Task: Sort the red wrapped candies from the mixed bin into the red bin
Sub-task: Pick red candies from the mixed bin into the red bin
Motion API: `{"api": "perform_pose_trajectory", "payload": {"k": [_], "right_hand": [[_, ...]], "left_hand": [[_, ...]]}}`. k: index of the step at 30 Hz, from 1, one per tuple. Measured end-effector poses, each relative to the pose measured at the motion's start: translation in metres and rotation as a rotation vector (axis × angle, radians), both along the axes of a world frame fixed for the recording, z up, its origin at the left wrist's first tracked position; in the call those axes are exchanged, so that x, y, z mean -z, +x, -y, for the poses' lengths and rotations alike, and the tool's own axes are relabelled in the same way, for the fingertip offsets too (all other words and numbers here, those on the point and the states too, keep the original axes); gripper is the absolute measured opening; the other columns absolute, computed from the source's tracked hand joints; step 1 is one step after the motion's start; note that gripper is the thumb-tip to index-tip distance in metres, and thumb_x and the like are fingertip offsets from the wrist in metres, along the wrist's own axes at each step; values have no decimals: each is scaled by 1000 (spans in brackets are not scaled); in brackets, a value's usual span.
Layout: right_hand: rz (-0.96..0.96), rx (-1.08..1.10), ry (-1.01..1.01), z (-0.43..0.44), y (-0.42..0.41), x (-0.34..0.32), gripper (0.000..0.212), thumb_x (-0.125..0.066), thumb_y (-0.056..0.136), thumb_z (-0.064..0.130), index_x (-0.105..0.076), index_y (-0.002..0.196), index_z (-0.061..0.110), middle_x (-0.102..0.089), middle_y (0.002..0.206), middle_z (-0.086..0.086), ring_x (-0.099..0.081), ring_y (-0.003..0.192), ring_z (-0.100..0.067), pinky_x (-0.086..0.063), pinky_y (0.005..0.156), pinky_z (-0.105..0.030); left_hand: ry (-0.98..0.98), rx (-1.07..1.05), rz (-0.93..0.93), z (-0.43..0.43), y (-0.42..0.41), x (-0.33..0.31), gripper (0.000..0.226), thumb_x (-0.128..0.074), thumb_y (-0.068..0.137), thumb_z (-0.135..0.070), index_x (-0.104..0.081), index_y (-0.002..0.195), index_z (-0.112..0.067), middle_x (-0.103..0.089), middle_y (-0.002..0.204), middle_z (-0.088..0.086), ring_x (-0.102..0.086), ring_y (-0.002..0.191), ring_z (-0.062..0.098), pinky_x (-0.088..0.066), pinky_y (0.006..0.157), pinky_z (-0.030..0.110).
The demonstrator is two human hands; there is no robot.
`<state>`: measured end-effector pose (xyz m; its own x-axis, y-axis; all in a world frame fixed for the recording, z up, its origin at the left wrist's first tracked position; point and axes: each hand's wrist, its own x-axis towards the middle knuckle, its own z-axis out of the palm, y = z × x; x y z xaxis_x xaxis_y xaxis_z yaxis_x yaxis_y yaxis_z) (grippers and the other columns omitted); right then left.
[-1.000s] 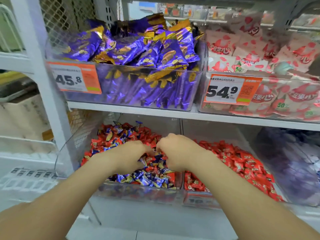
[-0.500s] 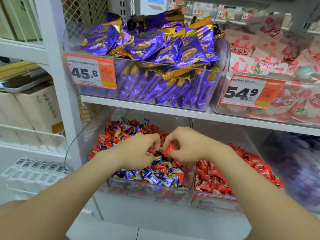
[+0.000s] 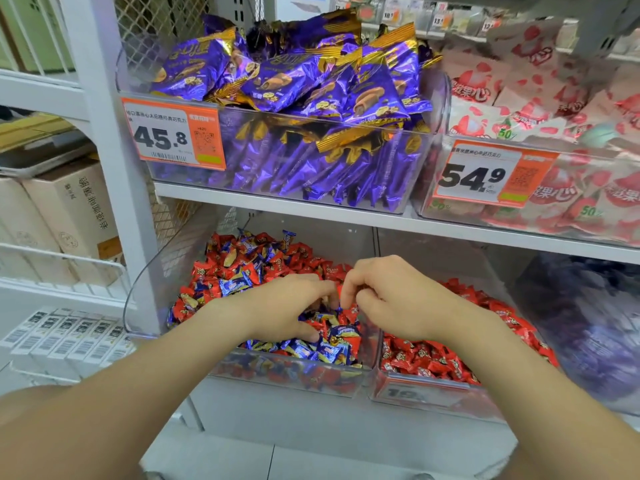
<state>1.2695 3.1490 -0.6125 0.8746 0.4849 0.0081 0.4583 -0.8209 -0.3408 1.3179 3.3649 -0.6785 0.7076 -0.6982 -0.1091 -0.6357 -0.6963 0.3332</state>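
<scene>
red candy (image 3: 340,294) — pinched in right grip (image 3: 391,299), just beside left grip (image 3: 284,306).

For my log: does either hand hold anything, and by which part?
The right hand seems to pinch a red wrapped candy by its wrapper edge; the left hand hold cannot be told.

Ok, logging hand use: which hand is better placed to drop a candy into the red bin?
Right. The right hand is nearest the clear bin of red wrapped candies; the left hand sits farther left over the clear mixed-candy bin.
</scene>
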Motion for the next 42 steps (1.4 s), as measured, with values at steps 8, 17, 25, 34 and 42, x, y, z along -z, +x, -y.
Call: {"api": "perform_pose_trajectory", "payload": {"k": [8, 17, 25, 34, 42], "right_hand": [[55, -59, -288, -3, -2, 17, 16, -72, 83, 32, -76, 98, 36, -41, 99, 9, -39, 100, -17, -32, 92, -39], [131, -110, -777, -39, 11, 28, 36, -84, 75, 41, -72, 107, 29, -54, 100, 3, -48, 104, -26, -26, 101, -50], [116, -68, -318, -18, 23, 23, 24, -49, 88, 40, -61, 79, 20, -55, 84, 1, -56, 84, -25, -42, 85, -39], [2, -138, -125, -37, 21, 40, 26, -47, 107, 23, -71, 111, 31, -71, 92, 6, -63, 85, -15, -55, 83, -40], [-189, -283, -69, -65, 26, 52, 13, -69, 99, 34, -79, 107, 34, -74, 80, 2, -67, 74, -15, -41, 66, -15]], "left_hand": [[206, 33, 120, 14, 8, 6, 28, -78, 91, -26, -71, 118, -30, -54, 115, -4, -58, 109, 22, -50, 89, 40], [-46, -126, 7, -9, 6, -5, 22, -71, 98, -36, -54, 92, -23, -40, 106, -7, -56, 88, 19, -48, 80, 35], [-161, -260, 38, -25, -2, -24, 23, -58, 105, -39, -47, 92, -23, -57, 71, -3, -51, 64, 11, -39, 68, 35], [-160, -348, -47, -42, -6, -34, 46, -46, 100, -39, -48, 65, -9, -45, 55, 1, -39, 50, 17, -35, 52, 31], [-147, -307, -21, -59, 6, -28, 10, -65, 101, -28, -73, 97, -32, -76, 79, -6, -72, 67, 8, -57, 69, 30]]}}
